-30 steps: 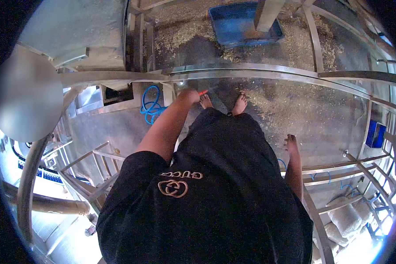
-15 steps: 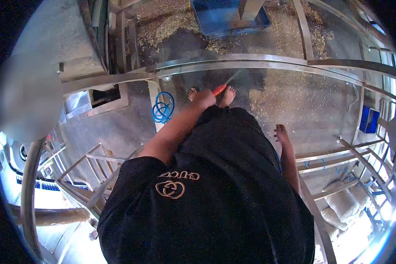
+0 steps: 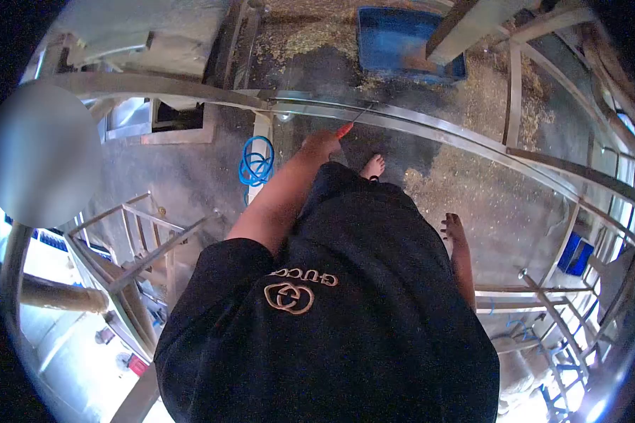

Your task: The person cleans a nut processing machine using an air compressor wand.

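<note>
My left hand (image 3: 322, 143) is stretched forward and wrapped round the red handle of a screwdriver (image 3: 345, 131). Its thin shaft points ahead and to the right, the tip overlapping a metal rail (image 3: 430, 128) in this view. My right hand (image 3: 454, 229) hangs low at my side, empty, with its fingers apart. Between the hands, one bare foot (image 3: 374, 167) shows on the floor past the hem of my black shirt (image 3: 374, 282). The other foot is hidden.
A coiled blue hose (image 3: 255, 162) hangs left of my left arm. Beyond the rail lies a blue tub (image 3: 395, 42), with pale scraps (image 3: 296, 39) scattered on the floor. Metal frames (image 3: 144, 222) stand at both sides. A blue crate (image 3: 576, 255) is at right.
My view has turned, so the rail now slants and the tub appears further right. My left hand still grips the screwdriver, its tip now over the rail. One foot has gone out of sight.
</note>
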The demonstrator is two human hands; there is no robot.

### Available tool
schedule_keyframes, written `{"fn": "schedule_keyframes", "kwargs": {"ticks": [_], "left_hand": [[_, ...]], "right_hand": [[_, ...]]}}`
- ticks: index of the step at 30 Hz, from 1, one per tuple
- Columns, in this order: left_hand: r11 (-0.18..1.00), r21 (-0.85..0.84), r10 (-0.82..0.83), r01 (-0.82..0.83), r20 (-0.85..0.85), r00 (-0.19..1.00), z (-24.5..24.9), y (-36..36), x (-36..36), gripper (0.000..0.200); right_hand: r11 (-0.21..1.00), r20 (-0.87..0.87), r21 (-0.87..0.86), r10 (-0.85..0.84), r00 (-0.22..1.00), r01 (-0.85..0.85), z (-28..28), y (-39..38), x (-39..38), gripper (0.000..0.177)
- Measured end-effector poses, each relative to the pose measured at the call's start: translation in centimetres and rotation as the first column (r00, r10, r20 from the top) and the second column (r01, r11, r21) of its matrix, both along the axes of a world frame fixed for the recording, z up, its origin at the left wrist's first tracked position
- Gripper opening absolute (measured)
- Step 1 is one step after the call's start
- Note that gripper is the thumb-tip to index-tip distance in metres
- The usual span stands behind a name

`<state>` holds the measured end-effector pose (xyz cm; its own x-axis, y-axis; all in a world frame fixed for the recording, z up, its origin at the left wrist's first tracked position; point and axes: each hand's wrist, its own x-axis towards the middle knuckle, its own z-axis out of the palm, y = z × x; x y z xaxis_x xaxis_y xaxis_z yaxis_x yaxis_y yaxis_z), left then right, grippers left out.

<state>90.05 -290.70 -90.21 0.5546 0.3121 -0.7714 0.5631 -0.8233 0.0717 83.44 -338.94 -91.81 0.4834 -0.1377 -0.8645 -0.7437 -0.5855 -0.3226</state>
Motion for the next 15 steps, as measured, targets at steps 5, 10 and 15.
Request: {"fn": "schedule_keyframes", "kwargs": {"ticks": [5, 10, 15], "left_hand": [[0.999, 0.025, -0.021, 0.02, 0.044, 0.999, -2.1, 0.2, -0.6, 0.034], [0.999, -0.008, -0.049, 0.049, 0.011, 0.999, -1.7, 0.7, -0.5, 0.034], [1.0, -0.022, 0.011, -0.01, 0.053, 0.999, -0.8, 1.2, -1.4, 0.032]], "right_hand": [[0.995, -0.026, 0.066, 0.071, 0.997, -0.069, 1.5, 1.9, 4.6, 0.048], [0.991, 0.026, 0.091, 0.099, 0.995, -0.101, 2.2, 2.5, 6.4, 0.05], [0.993, 0.029, 0.001, 0.121, 0.992, -0.121, 1.4, 1.5, 5.0, 0.049]]}}
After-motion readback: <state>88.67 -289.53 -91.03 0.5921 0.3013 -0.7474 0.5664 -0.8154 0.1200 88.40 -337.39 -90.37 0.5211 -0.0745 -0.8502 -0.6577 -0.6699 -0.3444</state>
